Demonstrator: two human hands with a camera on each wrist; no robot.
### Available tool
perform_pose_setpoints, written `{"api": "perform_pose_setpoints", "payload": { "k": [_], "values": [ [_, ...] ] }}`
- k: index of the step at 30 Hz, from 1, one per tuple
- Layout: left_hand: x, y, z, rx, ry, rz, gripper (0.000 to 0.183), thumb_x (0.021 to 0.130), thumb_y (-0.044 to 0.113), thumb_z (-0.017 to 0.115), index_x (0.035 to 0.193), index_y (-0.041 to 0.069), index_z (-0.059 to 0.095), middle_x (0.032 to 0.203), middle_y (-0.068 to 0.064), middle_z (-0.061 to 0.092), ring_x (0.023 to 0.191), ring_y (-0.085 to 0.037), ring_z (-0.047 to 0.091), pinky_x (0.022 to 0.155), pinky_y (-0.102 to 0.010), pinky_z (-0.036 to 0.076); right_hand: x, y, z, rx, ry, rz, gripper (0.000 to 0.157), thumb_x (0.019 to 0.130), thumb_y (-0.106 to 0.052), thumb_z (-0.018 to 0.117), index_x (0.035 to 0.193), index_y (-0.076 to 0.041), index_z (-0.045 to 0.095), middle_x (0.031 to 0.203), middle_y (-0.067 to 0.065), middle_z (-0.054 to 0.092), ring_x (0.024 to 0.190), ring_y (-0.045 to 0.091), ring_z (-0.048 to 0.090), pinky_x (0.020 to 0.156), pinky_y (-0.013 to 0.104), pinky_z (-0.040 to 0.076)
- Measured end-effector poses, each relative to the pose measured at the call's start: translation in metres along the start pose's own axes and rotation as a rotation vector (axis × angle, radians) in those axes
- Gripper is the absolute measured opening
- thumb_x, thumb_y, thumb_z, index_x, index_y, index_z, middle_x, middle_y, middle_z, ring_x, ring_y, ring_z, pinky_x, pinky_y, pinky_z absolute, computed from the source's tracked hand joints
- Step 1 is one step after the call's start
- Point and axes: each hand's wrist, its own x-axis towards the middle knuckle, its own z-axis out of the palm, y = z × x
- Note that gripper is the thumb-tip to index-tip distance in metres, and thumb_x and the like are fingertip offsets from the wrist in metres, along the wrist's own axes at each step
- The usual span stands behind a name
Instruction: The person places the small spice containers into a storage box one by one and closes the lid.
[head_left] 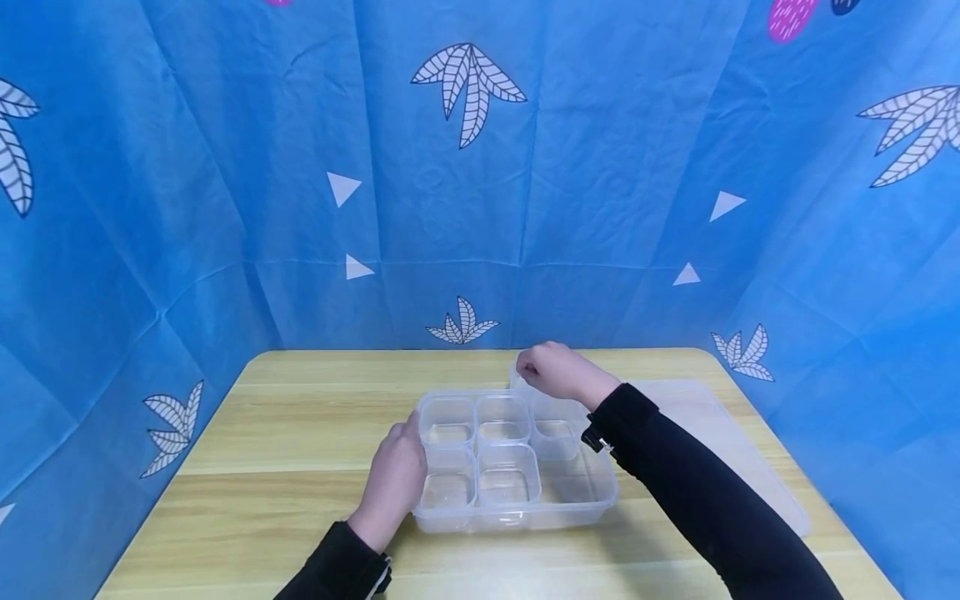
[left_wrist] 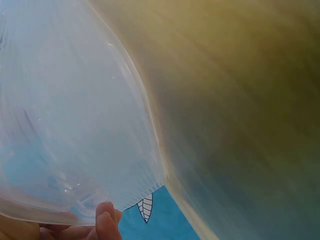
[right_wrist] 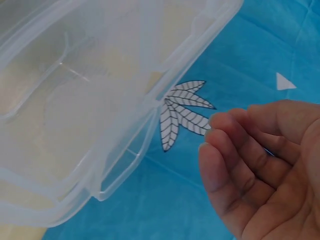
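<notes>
We find the clear container (head_left: 513, 518) lying rightward of the left hand (head_left: 395, 467), which grips its adjacent end. The right hand (head_left: 555, 371), fingers together and loosely bent, holds nothing near the far rim. Small cups (head_left: 508, 478) sit inside. We judge the step to be arranging these cups, the next move calling for steady left-hand support.

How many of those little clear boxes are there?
5 visible: a back-left box, front-left box, back-middle box and front-middle box in the large container, plus a back-right box by the right hand, which may hide more.
</notes>
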Motion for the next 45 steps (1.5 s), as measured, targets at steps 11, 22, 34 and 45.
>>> {"api": "perform_pose_setpoints", "payload": {
  "k": [11,22,34,45],
  "values": [
    [-0.002,0.001,-0.001,0.002,0.007,0.014,0.044,0.104,-0.002,0.038,0.146,-0.014,0.037,0.115,-0.024,0.062,0.101,-0.032,0.065,0.088,-0.047,0.057,0.014,0.013,0.015,-0.021,-0.037,0.089,0.033,0.097,-0.001,0.056,0.067,-0.014,0.049,0.064,-0.004,0.035,0.059,0.013,0.036,0.059,0.025,0.033],
    [-0.001,0.001,0.0,0.008,0.015,0.023,0.043,0.103,-0.002,0.04,0.145,-0.015,0.039,0.114,-0.025,0.062,0.1,-0.032,0.066,0.088,-0.047,0.057,0.023,0.022,0.022,-0.022,-0.091,0.204,0.026,0.098,-0.003,0.054,0.073,-0.01,0.061,0.067,-0.001,0.048,0.062,0.015,0.044,0.061,0.027,0.039],
    [-0.001,-0.002,0.002,0.04,0.039,0.048,0.042,0.102,-0.003,0.041,0.142,-0.017,0.041,0.111,-0.026,0.063,0.098,-0.033,0.066,0.087,-0.046,0.058,0.033,0.028,0.033,-0.039,-0.184,0.325,0.018,0.099,-0.014,0.062,0.082,-0.01,0.067,0.073,-0.001,0.054,0.069,0.017,0.046,0.072,0.032,0.042],
    [0.0,-0.003,0.002,0.054,0.043,0.058,0.042,0.102,-0.002,0.041,0.141,-0.017,0.042,0.112,-0.028,0.063,0.099,-0.035,0.066,0.087,-0.046,0.057,0.04,0.023,0.037,-0.033,-0.231,0.351,0.014,0.099,-0.019,0.063,0.098,-0.01,0.074,0.091,0.001,0.068,0.083,0.019,0.058,0.082,0.036,0.051]
  ]
}}
